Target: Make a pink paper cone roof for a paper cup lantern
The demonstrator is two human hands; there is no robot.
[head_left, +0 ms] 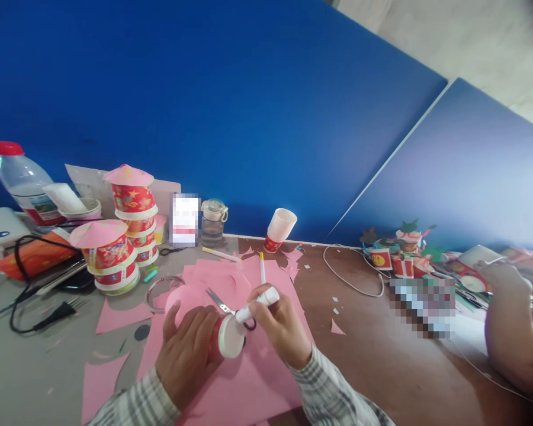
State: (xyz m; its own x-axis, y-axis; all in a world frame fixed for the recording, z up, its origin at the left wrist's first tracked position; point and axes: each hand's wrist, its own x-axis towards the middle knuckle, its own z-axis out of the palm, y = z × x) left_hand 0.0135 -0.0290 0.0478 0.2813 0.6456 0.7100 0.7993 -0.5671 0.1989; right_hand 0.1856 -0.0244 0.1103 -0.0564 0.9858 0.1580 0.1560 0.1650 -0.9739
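My left hand (189,343) is closed round a red paper cup (231,337), tilted so its white round end faces right. In my right hand (282,325) is a white glue stick (260,305), its tip at the upper edge of that white end. Behind the cup lie scissors (222,303) with their blades apart, partly hidden by my hands. Pink paper sheets (266,378) lie beneath both hands. A white marker with a yellow tip (263,269) rests just beyond my right hand.
Cup towers with pink cone tops (133,198) stand at left, near a plug (57,313) and a bottle (26,183). A water jar (213,222) and stacked paper cups (281,228) stand by the blue partition (249,118). Another person's arm (510,325) is at right.
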